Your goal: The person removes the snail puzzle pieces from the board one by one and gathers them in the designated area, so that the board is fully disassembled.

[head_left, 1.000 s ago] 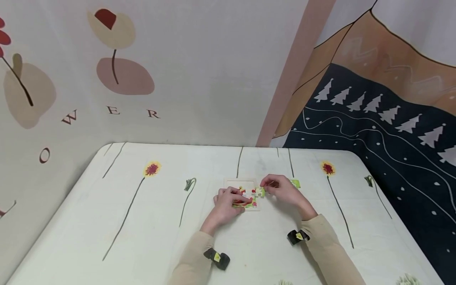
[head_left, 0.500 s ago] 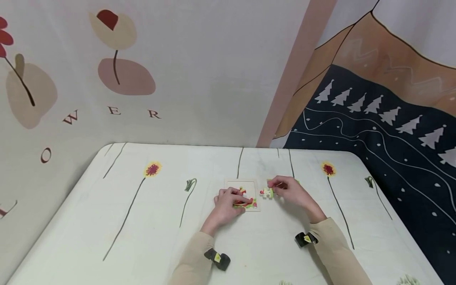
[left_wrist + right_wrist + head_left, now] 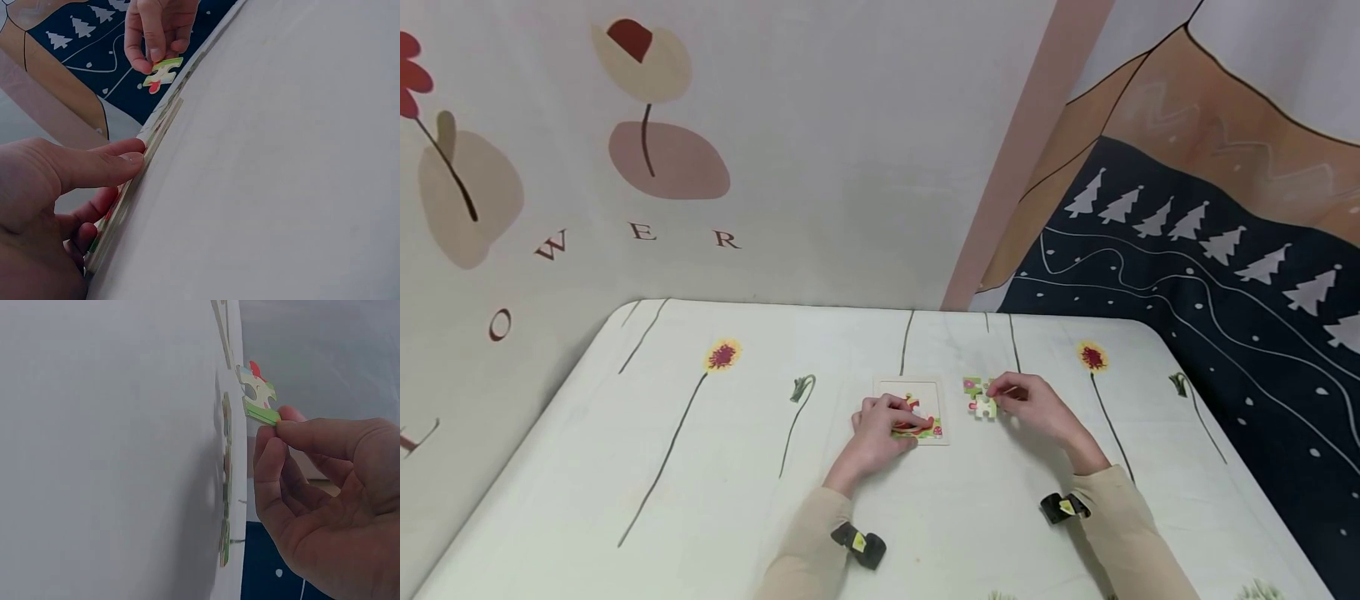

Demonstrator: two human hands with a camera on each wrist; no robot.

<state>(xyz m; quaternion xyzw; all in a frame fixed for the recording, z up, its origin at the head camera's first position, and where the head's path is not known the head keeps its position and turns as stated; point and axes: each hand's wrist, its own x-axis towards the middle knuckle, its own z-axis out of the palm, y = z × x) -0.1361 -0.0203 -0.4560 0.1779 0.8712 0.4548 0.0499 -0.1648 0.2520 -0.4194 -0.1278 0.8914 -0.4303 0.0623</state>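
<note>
While my left hand rests loose, right hand, at its three o'clock, pinches puzzle piece: likely light, stiff; hold edges.

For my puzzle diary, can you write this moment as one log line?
left hand: rests on puzzle board | right hand: pinches one puzzle piece above table | other pieces: on table, right of board

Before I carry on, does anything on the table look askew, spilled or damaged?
Nothing stands out. The puzzle board lies flat under the left hand, which hides part of it; the right hand pinches a puzzle piece above the table, near loose pieces. No spill or breakage shows.
</note>
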